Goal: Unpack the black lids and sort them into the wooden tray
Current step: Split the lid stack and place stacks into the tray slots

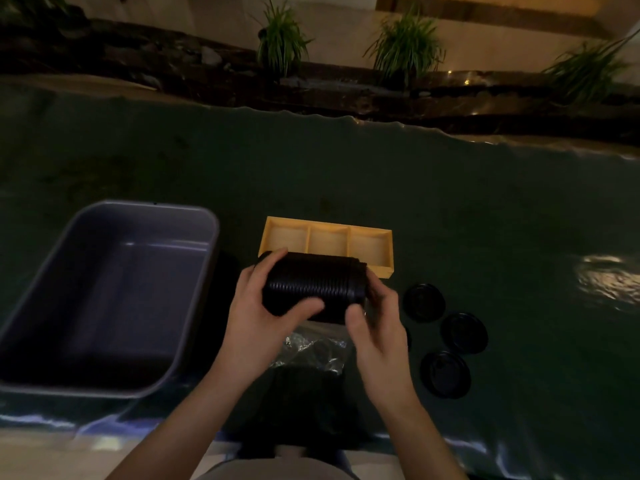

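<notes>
dark green cloth-covered surface, dim light. large grey rectangular plastic tub on the left, nothing visible inside. pale three-compartment wooden tray at centre, all three compartments bare. horizontal stack of ribbed black plastic lids held in the air just in front of the tray, overlapping its near-left edge in view. left hand wrapped around the stack's left end, fingers over the top, thumb across the front. right hand partly curled at the stack's right end, thumb on the front edge, fingertips blurred. three loose round black lids flat on the surface right of the hands, near each other. crumpled clear plastic wrapper lies below the hands.
</notes>
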`<action>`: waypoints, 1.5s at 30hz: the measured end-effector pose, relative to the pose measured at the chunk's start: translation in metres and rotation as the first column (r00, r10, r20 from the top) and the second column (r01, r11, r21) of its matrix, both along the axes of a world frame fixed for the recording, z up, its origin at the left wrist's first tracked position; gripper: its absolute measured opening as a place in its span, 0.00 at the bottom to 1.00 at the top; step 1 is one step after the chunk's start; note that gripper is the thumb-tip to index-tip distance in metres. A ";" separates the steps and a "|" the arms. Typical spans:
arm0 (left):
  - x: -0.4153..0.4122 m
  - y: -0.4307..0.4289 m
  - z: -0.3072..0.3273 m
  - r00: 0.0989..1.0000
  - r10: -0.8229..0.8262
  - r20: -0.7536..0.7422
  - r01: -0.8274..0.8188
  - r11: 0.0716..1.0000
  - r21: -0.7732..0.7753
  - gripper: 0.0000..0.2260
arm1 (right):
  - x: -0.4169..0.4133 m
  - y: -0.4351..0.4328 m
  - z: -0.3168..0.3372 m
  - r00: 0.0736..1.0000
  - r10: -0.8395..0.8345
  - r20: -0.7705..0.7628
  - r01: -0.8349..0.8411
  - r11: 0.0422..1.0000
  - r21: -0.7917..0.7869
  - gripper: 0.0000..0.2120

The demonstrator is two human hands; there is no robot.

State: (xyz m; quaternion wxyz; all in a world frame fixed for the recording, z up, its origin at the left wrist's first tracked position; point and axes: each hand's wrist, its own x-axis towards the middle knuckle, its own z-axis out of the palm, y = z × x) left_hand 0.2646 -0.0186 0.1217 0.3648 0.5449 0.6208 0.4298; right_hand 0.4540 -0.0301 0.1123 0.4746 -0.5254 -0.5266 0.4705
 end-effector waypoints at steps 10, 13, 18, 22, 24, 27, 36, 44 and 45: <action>-0.002 -0.015 0.010 0.967 -0.004 -0.255 0.012 0.999 0.030 0.44 | -0.009 0.003 0.006 0.978 -0.051 0.203 0.058 0.998 -0.029 0.34; -0.007 -0.015 0.010 0.969 0.000 -0.245 0.013 0.999 0.052 0.44 | -0.011 0.005 0.010 0.984 -0.054 0.167 0.060 0.998 -0.029 0.32; -0.016 -0.015 0.009 0.975 -0.008 -0.224 0.016 0.999 0.035 0.44 | -0.010 0.007 0.012 0.990 -0.046 0.132 0.055 0.996 -0.066 0.33; -0.020 -0.016 0.010 0.976 -0.017 -0.216 0.022 1.000 0.020 0.45 | -0.014 0.004 0.010 0.994 -0.068 0.089 0.076 0.993 -0.091 0.32; -0.020 -0.018 0.012 0.975 -0.021 -0.221 0.026 0.999 0.021 0.45 | -0.019 0.002 0.012 0.994 -0.062 0.086 0.069 0.994 -0.081 0.28; -0.020 -0.020 0.013 0.973 -0.014 -0.229 0.019 1.000 0.020 0.43 | -0.026 0.000 0.015 0.993 -0.042 0.111 0.050 0.996 -0.067 0.33; -0.032 -0.018 0.012 0.978 0.026 -0.207 -0.021 0.999 0.028 0.43 | -0.033 0.010 0.015 0.984 -0.032 0.173 0.039 0.999 -0.034 0.36; -0.043 -0.012 0.006 0.984 0.025 -0.176 -0.018 0.999 0.040 0.41 | -0.036 0.017 0.012 0.988 -0.007 0.153 0.018 0.997 -0.072 0.38; -0.044 -0.011 0.006 0.986 0.027 -0.166 -0.019 0.999 0.045 0.41 | -0.036 0.018 0.011 0.990 -0.008 0.139 0.019 0.997 -0.076 0.39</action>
